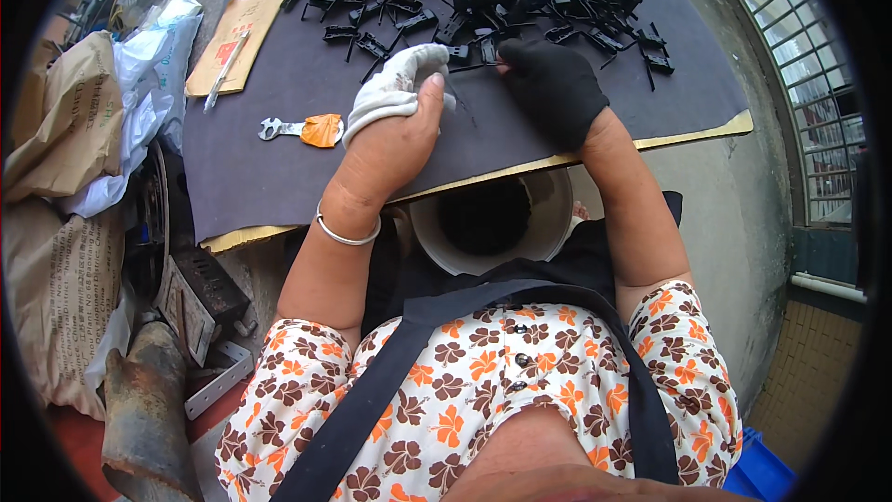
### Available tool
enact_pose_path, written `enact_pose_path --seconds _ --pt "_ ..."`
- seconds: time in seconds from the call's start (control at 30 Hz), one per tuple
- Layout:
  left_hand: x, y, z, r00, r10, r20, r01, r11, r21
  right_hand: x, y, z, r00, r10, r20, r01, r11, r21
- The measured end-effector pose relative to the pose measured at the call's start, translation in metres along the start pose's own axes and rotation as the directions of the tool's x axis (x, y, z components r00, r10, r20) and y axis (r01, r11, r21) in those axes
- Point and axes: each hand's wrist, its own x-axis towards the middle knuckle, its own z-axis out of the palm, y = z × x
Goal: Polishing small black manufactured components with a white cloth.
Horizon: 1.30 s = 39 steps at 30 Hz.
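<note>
My left hand (398,98), in a white glove that leaves the thumb bare, is curled above the near middle of the dark-covered table (307,167). Its fingers are bent in, and what they hold, if anything, is hidden. Just across from it, my right hand (555,93) wears a black glove with bare fingertips, which are pinched together. A thin dark piece (478,65) shows between the two hands, touching the right fingertips; its kind is unclear. Beyond both hands lies a heap of black plastic parts (474,0) with thin sprue-like stems.
On the table's left lie a steel wrench (283,128) with orange wrapping and a brown envelope (243,28) with a pen (226,70). A pale bucket (556,214) stands under the near edge. Paper sacks (65,297) and a rusty pipe (149,409) are at left.
</note>
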Motion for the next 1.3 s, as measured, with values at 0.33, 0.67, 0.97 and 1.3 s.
enact_pose_path --seconds 0.33,0.67,0.97,1.3 --pt "0.006 -0.001 0.015 0.978 -0.077 0.194 0.199 0.625 -0.755 -0.04 -0.021 -0.005 0.963 -0.135 -0.235 0.264 0.654 0.708" --pt "-0.004 0.014 0.029 0.988 0.076 0.132 -0.005 0.884 -0.468 -0.044 -0.025 -0.016 0.933 0.134 -0.335 0.162 0.674 0.72" --pt "-0.001 0.001 0.037 0.981 0.188 -0.054 -0.195 0.928 -0.317 -0.045 -0.023 -0.024 0.999 0.044 -0.015 -0.019 0.678 0.734" --pt "-0.003 0.004 0.04 0.852 0.497 -0.167 -0.479 0.867 0.137 -0.045 -0.034 -0.013 0.989 0.141 -0.04 -0.041 0.526 0.85"
